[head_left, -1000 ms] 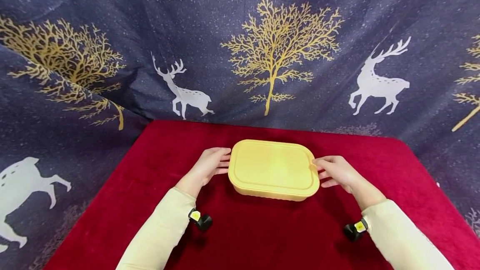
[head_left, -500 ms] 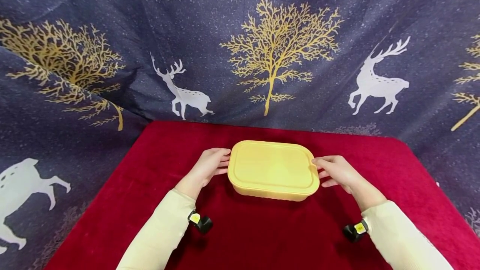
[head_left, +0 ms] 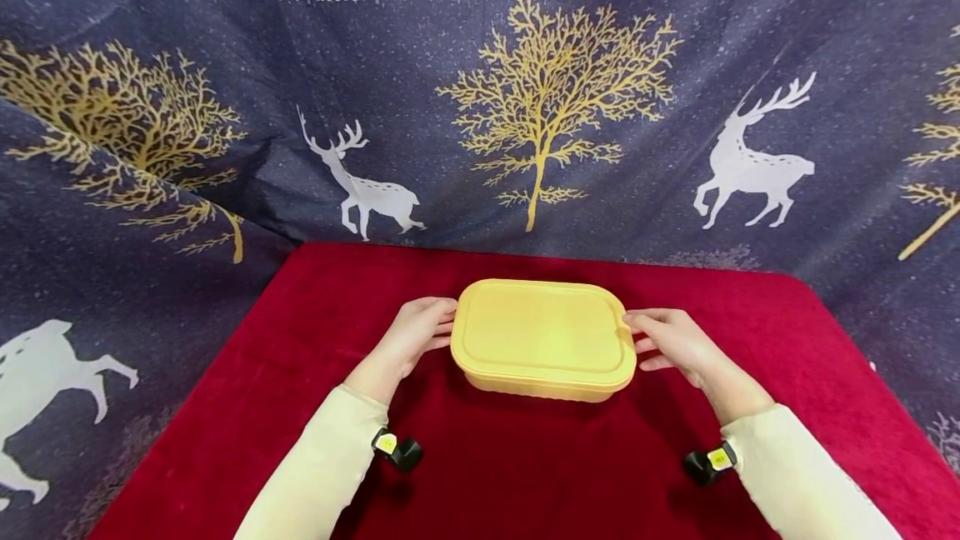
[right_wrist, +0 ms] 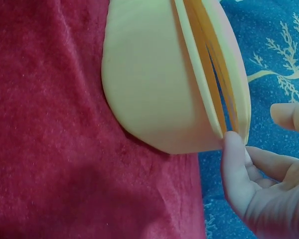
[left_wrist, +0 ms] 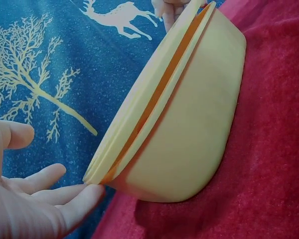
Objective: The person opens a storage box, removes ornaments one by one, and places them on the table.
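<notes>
A yellow oblong container [left_wrist: 189, 124] lies on the red cloth in front of me, its matching lid [head_left: 543, 332] over it. Both wrist views show a gap between the lid and the container's rim, with orange inside the gap. My left hand [head_left: 414, 332] holds the lid's left end by the fingertips. At the other end my right hand [head_left: 675, 344] pinches the lid's edge; in the right wrist view a fingertip [right_wrist: 232, 142] sits at the gap's corner. Some fingers of each hand stay apart from the container. The container's inside is hidden from above.
A red cloth [head_left: 525, 465] covers the table, which ends at a dark blue hanging [head_left: 465, 48] printed with golden trees and white deer. A small black device [head_left: 405, 454] is strapped to the left wrist, and another black device [head_left: 701, 467] to the right.
The head view has drifted slightly, so the scene sits a little farther left. Both hands, the lid and the container keep nearly the same places.
</notes>
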Action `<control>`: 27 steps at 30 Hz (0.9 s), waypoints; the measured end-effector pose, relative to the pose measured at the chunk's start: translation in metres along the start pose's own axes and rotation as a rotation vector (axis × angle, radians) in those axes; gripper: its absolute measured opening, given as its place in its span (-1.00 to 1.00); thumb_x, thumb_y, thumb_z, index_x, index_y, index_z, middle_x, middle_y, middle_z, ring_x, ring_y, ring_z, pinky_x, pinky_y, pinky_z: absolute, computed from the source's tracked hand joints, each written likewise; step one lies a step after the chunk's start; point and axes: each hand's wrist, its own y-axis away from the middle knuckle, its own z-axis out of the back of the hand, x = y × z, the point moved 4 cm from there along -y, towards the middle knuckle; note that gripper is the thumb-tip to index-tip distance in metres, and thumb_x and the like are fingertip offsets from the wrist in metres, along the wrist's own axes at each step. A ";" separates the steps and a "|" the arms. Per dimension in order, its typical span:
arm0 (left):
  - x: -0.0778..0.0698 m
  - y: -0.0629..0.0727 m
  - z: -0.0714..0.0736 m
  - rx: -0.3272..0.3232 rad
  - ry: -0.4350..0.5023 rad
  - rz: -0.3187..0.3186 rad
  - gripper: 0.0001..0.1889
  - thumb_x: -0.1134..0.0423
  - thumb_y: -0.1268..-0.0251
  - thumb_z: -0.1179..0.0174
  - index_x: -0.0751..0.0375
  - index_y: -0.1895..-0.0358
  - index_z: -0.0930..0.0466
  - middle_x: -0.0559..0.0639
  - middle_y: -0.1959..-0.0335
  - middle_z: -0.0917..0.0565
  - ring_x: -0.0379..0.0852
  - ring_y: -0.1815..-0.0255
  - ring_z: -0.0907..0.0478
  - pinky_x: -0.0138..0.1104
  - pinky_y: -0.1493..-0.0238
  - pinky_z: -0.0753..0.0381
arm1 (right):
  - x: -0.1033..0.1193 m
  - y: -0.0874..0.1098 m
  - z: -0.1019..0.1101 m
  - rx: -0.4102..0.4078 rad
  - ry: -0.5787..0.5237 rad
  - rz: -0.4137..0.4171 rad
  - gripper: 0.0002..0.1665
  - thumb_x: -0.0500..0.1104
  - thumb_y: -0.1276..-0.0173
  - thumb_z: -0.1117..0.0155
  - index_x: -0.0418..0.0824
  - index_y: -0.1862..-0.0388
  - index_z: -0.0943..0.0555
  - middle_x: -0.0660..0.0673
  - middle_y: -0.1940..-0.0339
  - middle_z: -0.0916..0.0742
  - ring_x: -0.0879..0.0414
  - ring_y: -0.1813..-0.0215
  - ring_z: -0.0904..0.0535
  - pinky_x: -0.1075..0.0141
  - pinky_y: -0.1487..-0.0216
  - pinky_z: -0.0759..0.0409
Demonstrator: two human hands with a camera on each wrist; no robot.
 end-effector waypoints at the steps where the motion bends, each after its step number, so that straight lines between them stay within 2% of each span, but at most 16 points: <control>1: 0.000 0.000 0.001 -0.003 -0.002 -0.006 -0.55 0.16 -0.32 -0.03 0.39 -0.17 -0.44 0.30 -0.13 -0.55 0.13 -0.10 -0.56 -0.18 -0.02 -0.60 | 0.001 0.000 -0.001 -0.002 -0.003 0.006 -0.29 0.02 -0.39 -0.08 -0.48 -0.31 -0.31 -0.16 0.09 -0.68 0.24 0.32 -0.65 0.25 0.34 -0.67; 7: 0.003 0.002 0.006 -0.016 -0.005 -0.030 -0.55 0.18 -0.32 0.00 0.42 -0.17 -0.43 0.34 -0.15 -0.54 0.15 -0.11 -0.55 -0.17 -0.02 -0.60 | 0.006 0.000 -0.005 -0.012 -0.021 0.038 -0.30 -0.01 -0.40 -0.07 -0.49 -0.32 -0.29 -0.19 0.09 -0.66 0.24 0.34 -0.64 0.25 0.32 -0.67; 16: 0.009 0.004 0.017 -0.070 -0.007 -0.040 -0.57 0.18 -0.33 -0.01 0.40 -0.15 -0.46 0.31 -0.13 -0.56 0.11 -0.07 -0.58 -0.21 0.04 -0.63 | 0.009 0.000 -0.013 -0.012 -0.055 0.045 -0.32 -0.04 -0.39 -0.09 -0.49 -0.31 -0.30 -0.01 0.31 -0.60 0.27 0.42 -0.57 0.29 0.33 -0.67; 27: 0.011 0.011 0.031 -0.112 -0.008 -0.074 -0.57 0.20 -0.35 0.01 0.41 -0.18 -0.44 0.34 -0.17 -0.52 0.17 -0.14 -0.54 -0.16 -0.02 -0.60 | 0.014 0.000 -0.026 0.025 -0.097 0.075 -0.31 -0.03 -0.39 -0.09 -0.47 -0.33 -0.28 -0.13 0.14 -0.64 0.21 0.35 -0.63 0.28 0.25 -0.67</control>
